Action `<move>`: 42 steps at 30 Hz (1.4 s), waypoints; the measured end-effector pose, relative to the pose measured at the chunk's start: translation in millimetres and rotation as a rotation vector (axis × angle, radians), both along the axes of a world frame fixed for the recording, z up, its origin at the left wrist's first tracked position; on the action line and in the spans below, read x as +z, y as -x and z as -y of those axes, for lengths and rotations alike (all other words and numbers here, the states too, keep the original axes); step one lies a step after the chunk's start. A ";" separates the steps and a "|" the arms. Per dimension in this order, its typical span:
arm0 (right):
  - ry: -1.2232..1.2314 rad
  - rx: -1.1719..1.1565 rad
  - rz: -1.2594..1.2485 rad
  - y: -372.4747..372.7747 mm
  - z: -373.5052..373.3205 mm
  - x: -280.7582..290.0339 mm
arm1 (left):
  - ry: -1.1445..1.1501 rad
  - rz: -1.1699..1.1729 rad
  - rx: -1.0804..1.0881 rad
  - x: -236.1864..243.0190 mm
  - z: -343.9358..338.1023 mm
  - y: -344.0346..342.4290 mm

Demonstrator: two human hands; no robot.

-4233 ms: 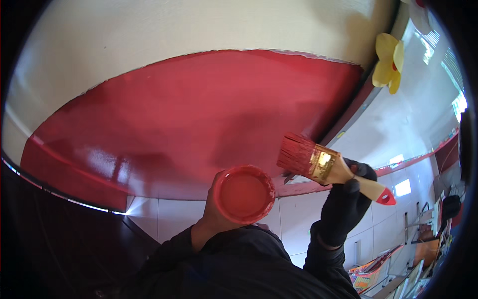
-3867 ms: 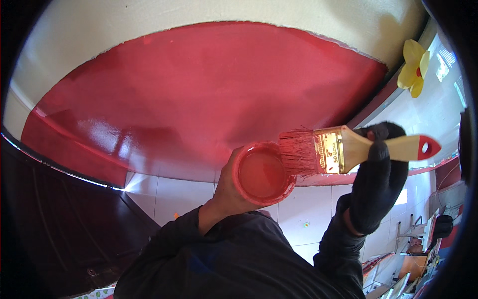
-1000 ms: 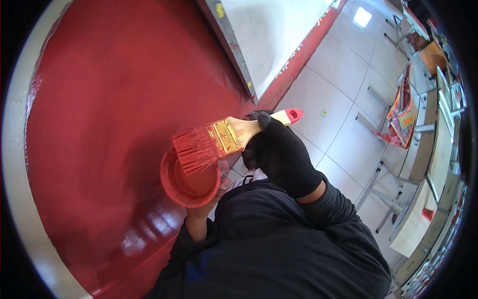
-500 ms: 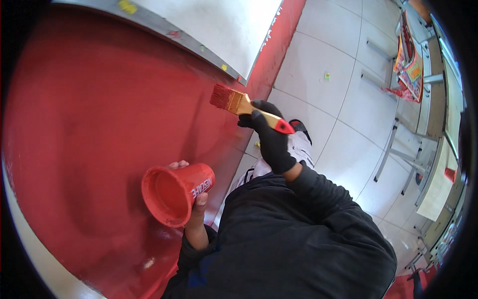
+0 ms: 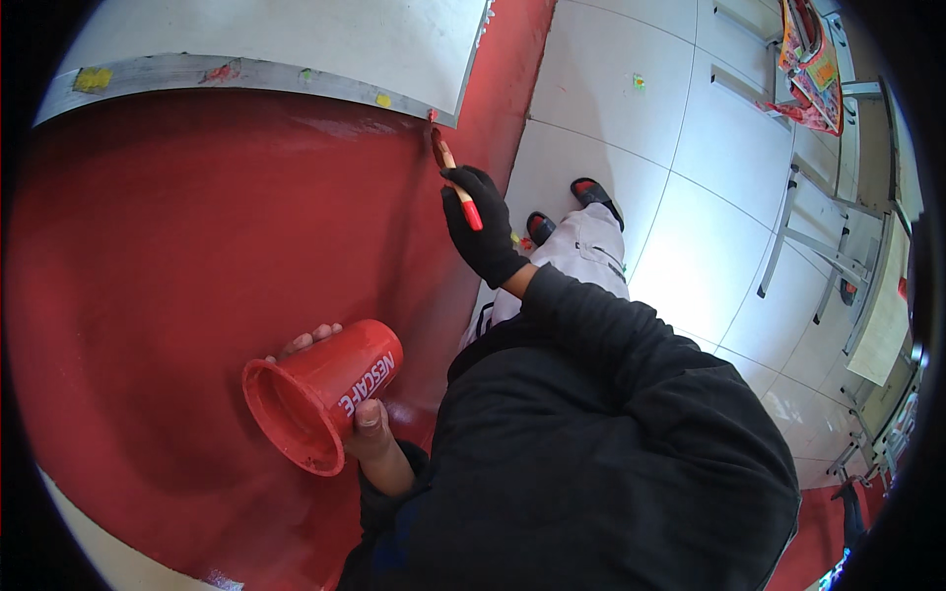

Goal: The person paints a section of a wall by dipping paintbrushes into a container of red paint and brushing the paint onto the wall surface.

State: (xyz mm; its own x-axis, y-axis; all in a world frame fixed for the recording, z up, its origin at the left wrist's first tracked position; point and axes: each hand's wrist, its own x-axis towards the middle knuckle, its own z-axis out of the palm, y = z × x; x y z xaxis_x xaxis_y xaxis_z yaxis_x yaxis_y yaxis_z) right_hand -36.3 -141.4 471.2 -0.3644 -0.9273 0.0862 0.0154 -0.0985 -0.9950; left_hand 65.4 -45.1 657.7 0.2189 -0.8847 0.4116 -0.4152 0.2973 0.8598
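Note:
My left hand (image 5: pixel 372 433) is bare and wrapped round a red cup (image 5: pixel 367 357), thumb on the near side, fingertips showing on the far side. The cup is tilted with its mouth toward the lower left, and red paint coats its inside. My right hand (image 5: pixel 480 222), in a black glove, grips a paintbrush (image 5: pixel 448 155) with a wooden, red-tipped handle. The brush is seen edge-on, its dark bristles at the red wall (image 5: pixel 197 266) just below the whiteboard's corner. Whether the bristles touch the wall is hard to tell.
A whiteboard (image 5: pixel 286 44) with a grey frame hangs on the wall, yellow and red bits on its edge. White floor tiles (image 5: pixel 616 89) lie to the right, where my sandalled feet (image 5: pixel 596 192) stand. Desks with metal legs (image 5: pixel 778 231) and a colourful bag (image 5: pixel 813 74) line the far right.
My right hand has moved up and left, turning the brush edge-on and bringing it to the wall under the whiteboard corner. The cup sits slightly farther left, and the view has shifted.

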 end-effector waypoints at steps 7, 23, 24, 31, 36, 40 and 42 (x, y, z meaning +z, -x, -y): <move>0.139 0.066 -0.015 -7.3 15.1 29.3 | -0.003 -0.028 -0.001 0.9 1.2 6.1; 0.036 0.025 -0.025 -11.7 18.7 5.7 | -0.020 -0.047 0.000 -0.3 -4.2 0.4; 0.060 0.036 0.003 -11.6 20.6 13.1 | -0.029 -0.053 0.007 0.4 -4.5 1.0; 0.112 0.102 0.046 3.6 2.0 55.7 | -0.036 -0.073 0.012 0.8 -2.2 0.5; -0.016 0.027 -0.040 -1.6 -0.8 8.4 | -0.042 -0.042 -0.018 2.1 -1.2 -1.3; -0.002 0.031 -0.094 -6.9 15.2 -4.5 | -0.040 -0.009 -0.019 0.8 -3.1 -3.1; 0.018 0.031 -0.088 -8.7 22.5 -1.2 | -0.029 -0.003 -0.016 0.4 -3.8 -3.3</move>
